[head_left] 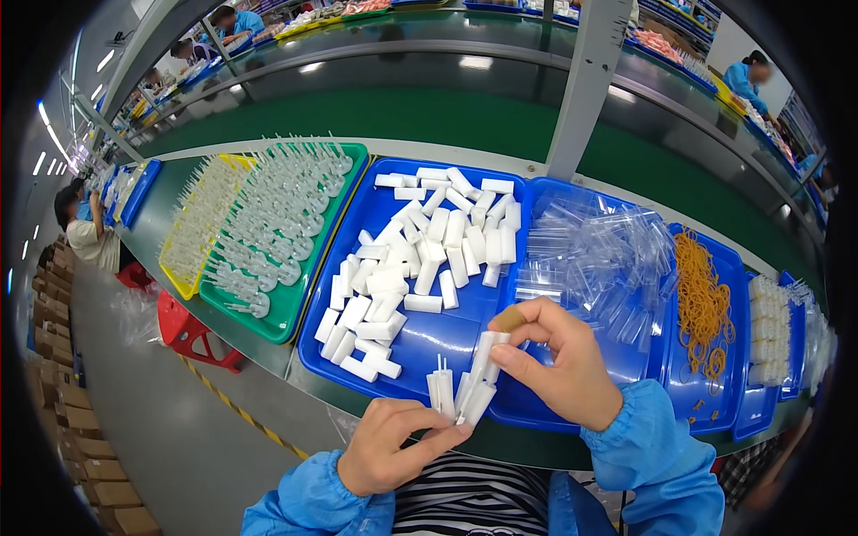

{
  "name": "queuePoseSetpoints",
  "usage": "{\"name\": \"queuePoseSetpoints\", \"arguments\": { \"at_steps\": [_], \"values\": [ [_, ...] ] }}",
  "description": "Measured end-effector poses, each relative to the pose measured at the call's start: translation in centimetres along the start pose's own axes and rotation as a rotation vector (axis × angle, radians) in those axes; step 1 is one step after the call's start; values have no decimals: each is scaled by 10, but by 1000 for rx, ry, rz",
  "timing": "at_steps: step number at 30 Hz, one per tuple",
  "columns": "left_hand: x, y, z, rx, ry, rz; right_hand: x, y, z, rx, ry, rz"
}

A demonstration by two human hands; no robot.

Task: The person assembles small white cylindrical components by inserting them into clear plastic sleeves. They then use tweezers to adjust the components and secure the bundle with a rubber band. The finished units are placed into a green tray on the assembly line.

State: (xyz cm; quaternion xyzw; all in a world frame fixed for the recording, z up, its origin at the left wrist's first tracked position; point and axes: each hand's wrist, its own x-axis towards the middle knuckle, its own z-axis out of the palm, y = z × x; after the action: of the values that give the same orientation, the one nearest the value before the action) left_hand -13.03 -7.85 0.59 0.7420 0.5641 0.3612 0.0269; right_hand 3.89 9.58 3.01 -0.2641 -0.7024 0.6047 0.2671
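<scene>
Over the front edge of a blue tray [438, 339], my left hand [384, 451] pinches a small cluster of white blocks [442, 393] by its lower end. Thin pale prongs stick up from the block on its left side. My right hand [572, 366] grips another white block [483, 362] between thumb and fingers, against the upper right of the cluster. A tan cover [508, 319] wraps one right fingertip. Loose white blocks [386, 279] are heaped in the tray beyond my hands. How the cluster is joined at its base is hidden by my left fingers.
To the right are clear plastic pieces [599, 259], tan rubber bands [702, 304] and pale stacked parts [769, 330] in blue trays. A green tray [284, 320] and a yellow tray [183, 288] of pronged clear parts stand left. A metal post [583, 98] rises behind the trays.
</scene>
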Motion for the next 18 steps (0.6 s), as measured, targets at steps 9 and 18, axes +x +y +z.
{"name": "queuePoseSetpoints", "arguments": {
  "at_steps": [9,18],
  "values": [
    [5,9,7,22,10,-41,-10,-10,-2,-4,32,173],
    [8,4,13,38,44,-12,-17,-3,-5,-350,7,-209]
  ]
}}
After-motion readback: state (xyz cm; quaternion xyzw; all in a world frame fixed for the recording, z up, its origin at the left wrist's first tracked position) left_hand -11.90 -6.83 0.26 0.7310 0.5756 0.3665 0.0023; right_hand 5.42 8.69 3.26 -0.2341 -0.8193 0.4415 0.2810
